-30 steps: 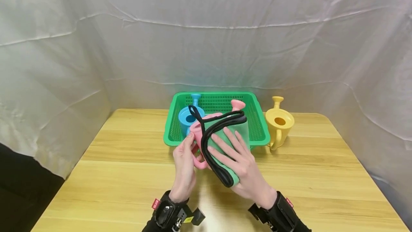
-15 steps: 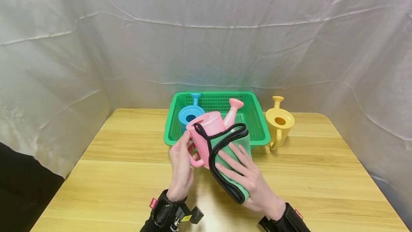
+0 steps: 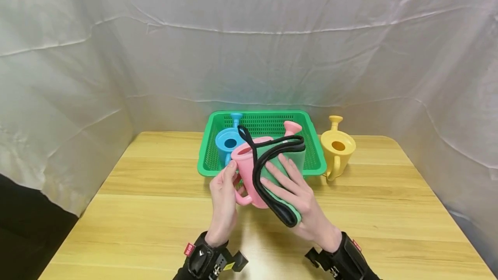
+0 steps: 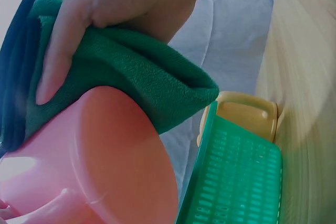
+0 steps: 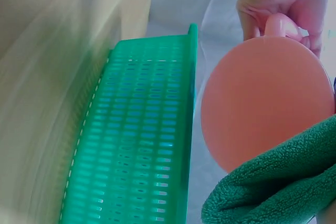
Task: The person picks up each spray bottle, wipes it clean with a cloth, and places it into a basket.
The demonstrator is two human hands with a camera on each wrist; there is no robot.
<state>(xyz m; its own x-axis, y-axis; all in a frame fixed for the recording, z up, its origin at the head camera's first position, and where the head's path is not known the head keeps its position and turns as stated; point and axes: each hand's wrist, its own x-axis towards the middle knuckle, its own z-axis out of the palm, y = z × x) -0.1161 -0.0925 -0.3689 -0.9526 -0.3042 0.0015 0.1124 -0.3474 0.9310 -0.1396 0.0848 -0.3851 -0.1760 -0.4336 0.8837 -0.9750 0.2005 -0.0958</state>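
A pink watering can (image 3: 247, 174) is held tilted over the front of the basket. My left hand (image 3: 223, 202) grips its handle, with the thumb near the rim. My right hand (image 3: 297, 198) holds a folded green cloth with black edging (image 3: 275, 174) against the can's side, long fingers laid across the top. In the left wrist view the right thumb (image 4: 56, 69) lies along the other side of the cloth. The can's round base (image 5: 268, 103) faces the right wrist camera. Cloth hides much of the can's body, while its pink sprinkler head (image 3: 292, 127) shows beyond.
Behind the hands stands a green plastic basket (image 3: 318, 159) with a blue watering can (image 3: 228, 140) inside at the left. A yellow watering can (image 3: 337, 150) stands on the wooden table (image 3: 155, 224) right of the basket. Pale fabric (image 3: 249, 64) encloses the back and sides.
The right hand and cloth slide down along the pink can, then back up it. The can tips slightly with these strokes. The left hand keeps its grip on the handle.
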